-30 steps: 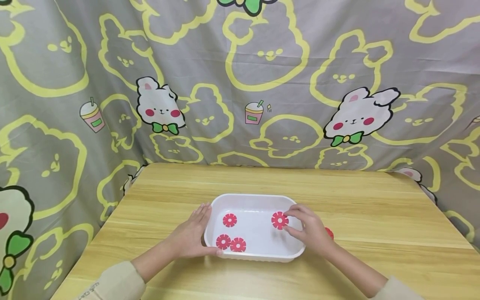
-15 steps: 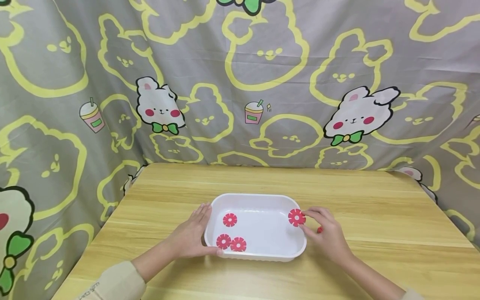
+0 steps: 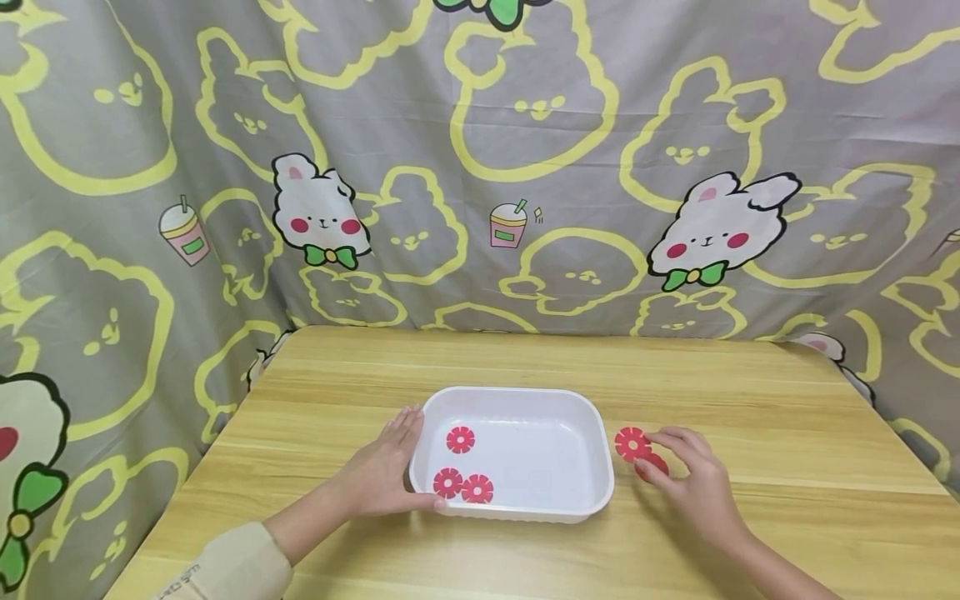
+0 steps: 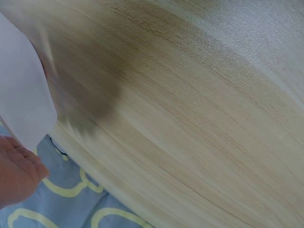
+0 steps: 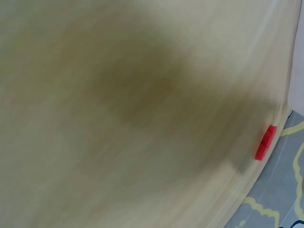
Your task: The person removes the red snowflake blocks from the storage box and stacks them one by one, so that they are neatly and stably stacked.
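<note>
Right hand (image 3: 697,483) pinches a red notched plastic disc (image 3: 630,445), now carried right of the white oblong plastic basin (image 3: 517,406), beside another red piece (image 3: 658,464); three matching discs (image 3: 447,483) remain inside. Straight-fingered left hand (image 3: 386,471) touches the basin.

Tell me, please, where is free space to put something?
Free: the table behind the tray, up to the curtain; right of the right grip; the tray's right half. Crowded: the tray's left, with three discs and the left grip at its rim; also just right of the tray, where the right grip holds a disc near another red piece.
</note>
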### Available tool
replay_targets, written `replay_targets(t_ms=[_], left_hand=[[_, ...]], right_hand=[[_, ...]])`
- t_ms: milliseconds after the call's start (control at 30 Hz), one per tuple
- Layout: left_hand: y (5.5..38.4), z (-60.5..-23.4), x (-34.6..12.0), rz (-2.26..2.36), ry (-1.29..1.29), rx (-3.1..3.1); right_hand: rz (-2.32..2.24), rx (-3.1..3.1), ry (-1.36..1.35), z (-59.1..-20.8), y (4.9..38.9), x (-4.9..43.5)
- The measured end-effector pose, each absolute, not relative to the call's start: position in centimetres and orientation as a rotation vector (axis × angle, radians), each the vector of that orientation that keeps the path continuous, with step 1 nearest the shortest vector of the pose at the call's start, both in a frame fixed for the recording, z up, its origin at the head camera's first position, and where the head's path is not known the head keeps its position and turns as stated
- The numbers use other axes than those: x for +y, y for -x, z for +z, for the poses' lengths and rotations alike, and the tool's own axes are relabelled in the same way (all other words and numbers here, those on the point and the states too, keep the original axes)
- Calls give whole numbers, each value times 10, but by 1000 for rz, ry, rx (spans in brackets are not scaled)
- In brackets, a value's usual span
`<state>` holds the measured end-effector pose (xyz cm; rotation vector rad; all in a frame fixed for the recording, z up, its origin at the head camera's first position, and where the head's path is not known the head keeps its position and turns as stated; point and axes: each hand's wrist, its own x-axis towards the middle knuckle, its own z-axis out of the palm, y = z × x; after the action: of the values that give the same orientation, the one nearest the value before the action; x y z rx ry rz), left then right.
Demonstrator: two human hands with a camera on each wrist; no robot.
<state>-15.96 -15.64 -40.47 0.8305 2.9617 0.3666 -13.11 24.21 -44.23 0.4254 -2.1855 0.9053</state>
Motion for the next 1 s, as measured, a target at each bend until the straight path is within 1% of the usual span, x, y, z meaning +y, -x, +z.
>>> replay_targets(t_ms=[433,800,1000], left_hand=[[160,-406,-157,376,-824,2959],[160,-406,-157,385,-816,2955],[160,-406,-157,390,-814,2954]], right_hand=[[913,-2244,-233,-464,122,256],[941,-2402,-55,-471,121,266],[952,-2467,-5,-473,122,266]])
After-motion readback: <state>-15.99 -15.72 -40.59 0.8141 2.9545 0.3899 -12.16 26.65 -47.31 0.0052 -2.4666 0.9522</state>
